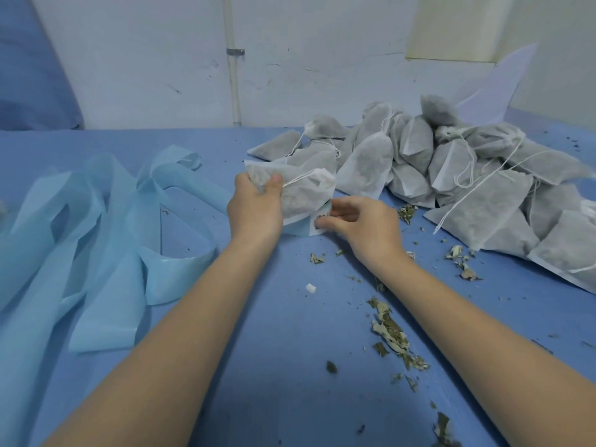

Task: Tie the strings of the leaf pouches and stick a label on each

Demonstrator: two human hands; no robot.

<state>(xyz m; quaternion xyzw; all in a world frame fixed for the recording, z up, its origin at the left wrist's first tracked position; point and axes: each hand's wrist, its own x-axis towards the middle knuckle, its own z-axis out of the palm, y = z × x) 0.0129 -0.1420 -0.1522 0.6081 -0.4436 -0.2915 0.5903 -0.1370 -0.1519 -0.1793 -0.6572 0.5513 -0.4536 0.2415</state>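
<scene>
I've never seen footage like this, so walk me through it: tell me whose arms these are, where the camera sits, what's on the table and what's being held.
There is no machine here. A camera on a person's head looks down at their bare arms. The left hand grips a white pouch of dried leaves. The right hand pinches a label at the pouch's lower edge with its fingers. On the blue table lie a pile of pouches, light blue strips and spilled leaf bits.

Left hand (254, 209) grips leaf pouch (303, 195) by its top, string (298, 179) trailing. Right hand (364, 224) pinches white label (317, 224) at pouch's lower edge. Pouch pile (451, 166) right of it; blue backing strips (106, 227) left; leaf crumbs (393, 333) on blue bench (290, 382).
</scene>
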